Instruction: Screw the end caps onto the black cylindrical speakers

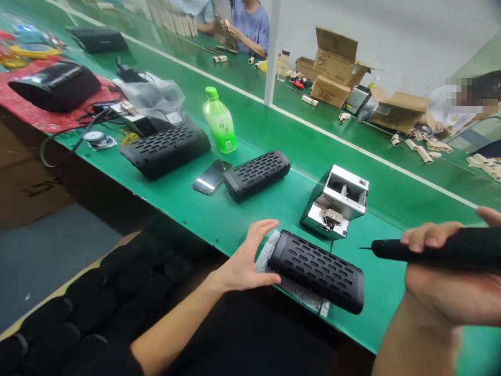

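Step in hand: screwdriving on a speaker shell, by the look of it; tool raised, shell not yet steadied.
Left hand: lower centre, open, fingers spread, thumb just touching the near end of the black perforated speaker; nothing clasped.
Right hand: lower right, fingers wrapped tight round the black electric screwdriver, bit pointing left, well above the belt.
Speaker: lying flat on a grey foam pad at the near edge of the green bench, lower centre.
Next move calls for: probably pinning the shell firm, then lining the bit up with a screw hole.
Nearby: silver screw feeder just behind; two more speakers, a phone and a green bottle towards upper left.
Hard to make out: screw holes among the slots; whether a screw sits on the bit; screwdriver's rear cut off at right edge.
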Demonstrator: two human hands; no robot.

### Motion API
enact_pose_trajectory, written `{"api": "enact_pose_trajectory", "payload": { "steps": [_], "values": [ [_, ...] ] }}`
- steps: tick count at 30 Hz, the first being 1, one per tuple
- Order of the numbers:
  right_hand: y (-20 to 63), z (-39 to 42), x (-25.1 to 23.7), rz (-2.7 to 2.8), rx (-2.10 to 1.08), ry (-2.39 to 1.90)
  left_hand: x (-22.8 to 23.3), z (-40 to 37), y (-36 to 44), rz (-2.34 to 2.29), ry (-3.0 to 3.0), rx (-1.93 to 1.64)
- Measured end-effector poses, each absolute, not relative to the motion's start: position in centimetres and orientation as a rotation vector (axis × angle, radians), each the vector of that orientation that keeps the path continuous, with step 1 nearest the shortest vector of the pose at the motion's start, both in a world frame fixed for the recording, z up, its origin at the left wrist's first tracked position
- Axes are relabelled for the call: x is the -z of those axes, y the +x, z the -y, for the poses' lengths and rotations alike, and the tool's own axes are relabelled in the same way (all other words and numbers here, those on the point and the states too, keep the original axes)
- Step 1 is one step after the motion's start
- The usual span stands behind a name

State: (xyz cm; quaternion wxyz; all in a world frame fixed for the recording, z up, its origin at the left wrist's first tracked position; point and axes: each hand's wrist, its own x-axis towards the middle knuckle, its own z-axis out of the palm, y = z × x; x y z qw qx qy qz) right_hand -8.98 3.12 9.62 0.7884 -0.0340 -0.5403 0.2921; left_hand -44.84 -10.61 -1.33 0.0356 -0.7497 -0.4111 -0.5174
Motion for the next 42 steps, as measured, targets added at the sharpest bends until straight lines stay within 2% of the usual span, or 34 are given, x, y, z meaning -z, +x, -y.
{"api": "enact_pose_trajectory", "payload": {
  "steps": [3,11,20,30,36,42],
  "values": [
    [-13.1,-2.8,-9.8,1.219,-0.716,-0.137,1.7,9.3,-46.2,1.492,-2.619,1.331],
    [-18.5,-5.2,-14.2,1.141,-0.692,-0.097,2.4,7.5,-45.9,1.283,-2.679,1.452],
    [-19.5,-6.3,-15.0,1.116,-0.696,-0.168,2.4,7.5,-45.8,1.318,-2.711,1.405],
    [-19.2,-6.0,-13.3,1.135,-0.721,-0.219,2.1,7.3,-45.3,1.284,-2.701,1.447],
    [-18.2,-6.1,-14.6,1.045,-0.605,-0.078,2.2,7.2,-45.3,1.251,-2.697,1.487],
    [-19.9,-6.5,-15.5,1.019,-0.632,-0.158,2.2,7.2,-45.2,1.326,-2.728,1.475]
  ]
}}
